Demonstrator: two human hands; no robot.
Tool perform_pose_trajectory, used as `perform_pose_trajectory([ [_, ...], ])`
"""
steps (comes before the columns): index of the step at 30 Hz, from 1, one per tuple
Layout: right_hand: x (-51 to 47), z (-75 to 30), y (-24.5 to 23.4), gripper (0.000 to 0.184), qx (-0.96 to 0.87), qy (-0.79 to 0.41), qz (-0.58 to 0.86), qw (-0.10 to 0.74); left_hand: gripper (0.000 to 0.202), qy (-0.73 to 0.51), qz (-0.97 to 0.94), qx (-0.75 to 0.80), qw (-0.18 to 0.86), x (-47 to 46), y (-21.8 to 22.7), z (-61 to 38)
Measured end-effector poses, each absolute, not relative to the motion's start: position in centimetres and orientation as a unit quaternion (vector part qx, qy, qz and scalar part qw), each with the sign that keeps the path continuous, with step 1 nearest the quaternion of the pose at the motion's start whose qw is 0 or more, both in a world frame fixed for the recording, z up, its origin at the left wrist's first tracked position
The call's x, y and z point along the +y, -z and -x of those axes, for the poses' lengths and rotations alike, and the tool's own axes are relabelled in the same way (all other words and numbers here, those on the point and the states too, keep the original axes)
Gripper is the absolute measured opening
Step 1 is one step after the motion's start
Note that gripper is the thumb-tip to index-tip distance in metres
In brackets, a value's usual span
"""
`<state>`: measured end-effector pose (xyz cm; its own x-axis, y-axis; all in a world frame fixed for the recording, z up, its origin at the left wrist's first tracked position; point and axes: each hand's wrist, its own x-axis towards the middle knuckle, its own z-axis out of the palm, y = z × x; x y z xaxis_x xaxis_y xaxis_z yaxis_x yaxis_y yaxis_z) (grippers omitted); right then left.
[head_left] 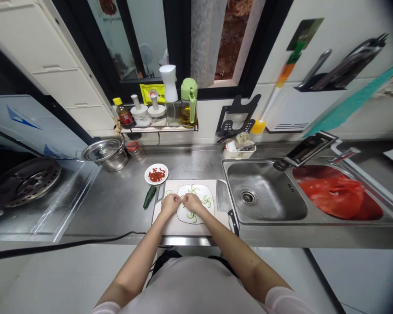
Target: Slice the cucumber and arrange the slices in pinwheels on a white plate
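Note:
A white squarish plate point(201, 208) lies on the cutting board point(173, 229), bearing thin curved cucumber slices point(207, 200) set in small pinwheels at its top, right and bottom. Over the plate's left edge, my left hand point(171, 203) and my right hand point(191, 202) meet with fingertips pinched together. What they pinch is too small and covered to make out; a bit of green shows beneath them. One loose slice point(169, 192) rests on the board behind my left hand. On the board's right side lies a kitchen knife point(223, 198) with a black handle.
Left of the board are a dark green cucumber piece point(149, 197) and a small dish point(147, 176) of red bits. A lidded steel pot point(109, 155) stands farther left. To the right is the sink point(265, 192), with a red plastic bag point(336, 196) in its second basin.

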<state>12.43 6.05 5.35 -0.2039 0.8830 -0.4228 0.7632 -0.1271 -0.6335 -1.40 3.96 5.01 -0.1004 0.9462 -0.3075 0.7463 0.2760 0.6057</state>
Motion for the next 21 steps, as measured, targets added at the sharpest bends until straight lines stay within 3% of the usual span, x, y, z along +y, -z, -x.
perform_pose_trajectory([
  [10,5.4,-11.9,-4.8,0.021,-0.716,-0.304,0.628,0.024,0.012,-0.119,-0.612,0.730,0.279,4.1,-5.3,1.0],
  [21,4.9,-11.7,-5.4,0.018,-0.720,-0.284,0.633,-0.002,0.013,-0.113,-0.626,0.730,0.251,4.0,-4.7,0.7],
])
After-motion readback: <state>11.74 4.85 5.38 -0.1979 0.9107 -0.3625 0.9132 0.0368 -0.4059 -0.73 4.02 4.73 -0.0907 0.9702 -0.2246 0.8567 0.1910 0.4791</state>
